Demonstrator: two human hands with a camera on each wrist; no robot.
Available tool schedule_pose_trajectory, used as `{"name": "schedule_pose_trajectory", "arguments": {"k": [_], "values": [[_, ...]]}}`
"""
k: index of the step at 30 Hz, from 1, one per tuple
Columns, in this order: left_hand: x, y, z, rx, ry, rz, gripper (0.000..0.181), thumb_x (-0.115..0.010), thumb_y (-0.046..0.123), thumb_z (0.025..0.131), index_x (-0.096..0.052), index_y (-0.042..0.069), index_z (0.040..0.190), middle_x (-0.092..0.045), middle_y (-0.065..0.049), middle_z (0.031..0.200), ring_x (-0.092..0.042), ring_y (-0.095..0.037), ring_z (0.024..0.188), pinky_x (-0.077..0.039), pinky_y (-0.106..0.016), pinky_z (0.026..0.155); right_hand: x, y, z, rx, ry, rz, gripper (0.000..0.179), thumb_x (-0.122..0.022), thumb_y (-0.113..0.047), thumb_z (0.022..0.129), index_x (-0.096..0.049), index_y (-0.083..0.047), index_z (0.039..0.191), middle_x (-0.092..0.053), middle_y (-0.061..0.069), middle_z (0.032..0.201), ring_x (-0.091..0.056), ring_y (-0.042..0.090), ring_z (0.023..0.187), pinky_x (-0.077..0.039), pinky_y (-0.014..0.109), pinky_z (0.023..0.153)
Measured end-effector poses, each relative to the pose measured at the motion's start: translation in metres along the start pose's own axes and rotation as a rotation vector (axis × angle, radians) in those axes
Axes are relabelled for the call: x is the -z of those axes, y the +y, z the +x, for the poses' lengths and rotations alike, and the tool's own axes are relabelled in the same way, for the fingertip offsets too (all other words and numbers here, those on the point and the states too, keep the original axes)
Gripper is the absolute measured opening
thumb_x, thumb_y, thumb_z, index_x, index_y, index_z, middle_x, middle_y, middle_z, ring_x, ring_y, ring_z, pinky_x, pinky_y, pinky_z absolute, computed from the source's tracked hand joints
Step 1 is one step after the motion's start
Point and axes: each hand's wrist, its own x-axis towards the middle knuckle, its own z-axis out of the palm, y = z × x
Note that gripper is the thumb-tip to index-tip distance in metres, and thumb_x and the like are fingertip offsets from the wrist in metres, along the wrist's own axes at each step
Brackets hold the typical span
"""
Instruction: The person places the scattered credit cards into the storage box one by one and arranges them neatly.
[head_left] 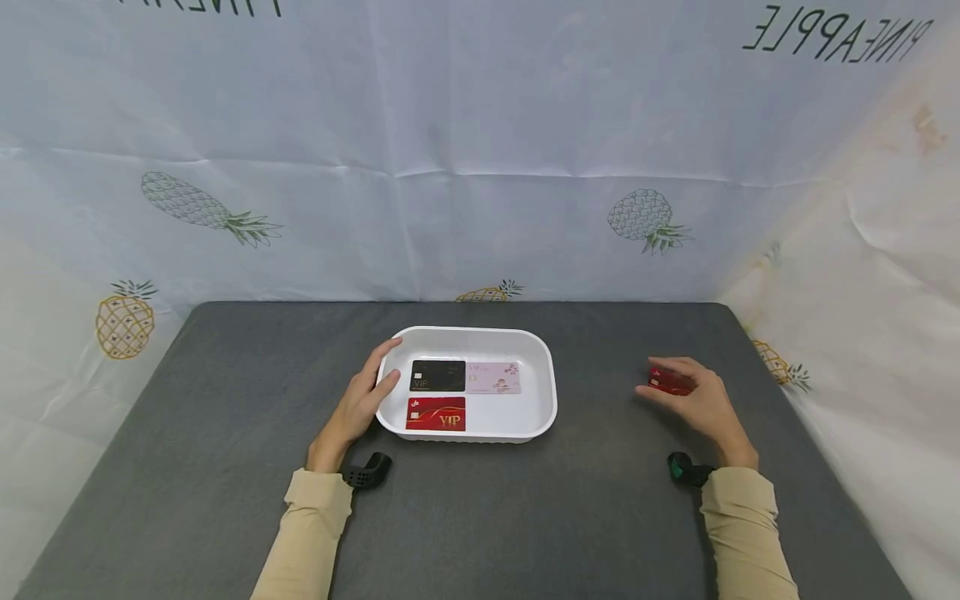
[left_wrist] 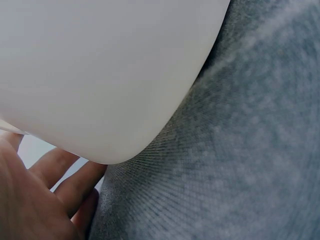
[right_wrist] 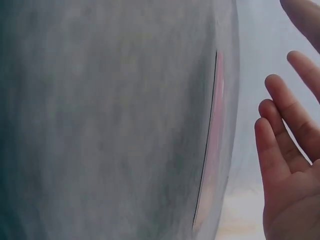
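A white tray [head_left: 517, 417] lies on the dark table, my left hand [head_left: 354, 410] holding its left end. The thumb reaches over the rim in the head view, while in the left wrist view other fingers [left_wrist: 79, 186] bear against the outer wall. Inside the tray are a black VIP card [head_left: 438, 376], a pink card [head_left: 492, 378] touching its right side, and a red VIP card [head_left: 435, 414] below. Off to the right, a second red card [head_left: 670, 381] rests flat on the table. My right hand [head_left: 702, 402] hovers over it, fingers spread and apart from the card [right_wrist: 210, 135].
The dark grey table [head_left: 585, 517] ends at a back edge in front of a pale hanging cloth [head_left: 450, 108] with pineapple prints. Dark wrist-worn devices sit at the left wrist [head_left: 367, 472] and the right wrist [head_left: 688, 469].
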Motion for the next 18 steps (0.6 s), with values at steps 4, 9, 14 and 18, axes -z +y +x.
{"name": "schedule_pose_trajectory", "arguments": {"k": [4,9,14,18], "values": [[0.000,0.000,0.000,0.000,0.000,0.009,0.055,-0.049,0.023,0.105,-0.035,0.016,0.158,-0.053,-0.022,0.147,-0.059,-0.035,0.122,-0.051,-0.044,0.097,0.008,0.006,-0.005,-0.025,0.005,0.008,0.057,-0.084,-0.020,0.086,-0.064,-0.005,0.137,-0.060,0.020,0.130,-0.055,-0.019,0.098,-0.046,0.006,0.077],[0.000,0.000,0.000,0.007,0.002,0.012,0.054,-0.048,0.023,0.105,-0.035,0.017,0.158,-0.052,-0.022,0.147,-0.058,-0.034,0.123,-0.050,-0.046,0.099,0.014,0.013,-0.009,-0.020,0.012,-0.047,0.056,-0.084,-0.021,0.086,-0.064,-0.004,0.136,-0.062,0.022,0.126,-0.050,-0.020,0.098,-0.045,0.005,0.077],[0.000,0.001,0.000,0.000,-0.003,0.003,0.055,-0.048,0.023,0.105,-0.034,0.016,0.158,-0.050,-0.022,0.149,-0.056,-0.036,0.125,-0.048,-0.053,0.100,0.016,0.018,-0.012,-0.040,-0.004,-0.109,0.056,-0.084,-0.026,0.087,-0.065,-0.004,0.135,-0.062,0.023,0.127,-0.057,0.005,0.108,-0.040,0.003,0.080],[0.000,0.000,0.000,0.001,-0.010,-0.002,0.055,-0.048,0.023,0.105,-0.034,0.016,0.159,-0.049,-0.023,0.150,-0.056,-0.038,0.126,-0.048,-0.053,0.100,0.017,0.021,-0.013,-0.088,-0.049,-0.167,0.064,-0.083,-0.032,0.087,-0.061,0.000,0.138,-0.058,0.027,0.132,-0.054,0.037,0.118,-0.045,0.019,0.084]]}}
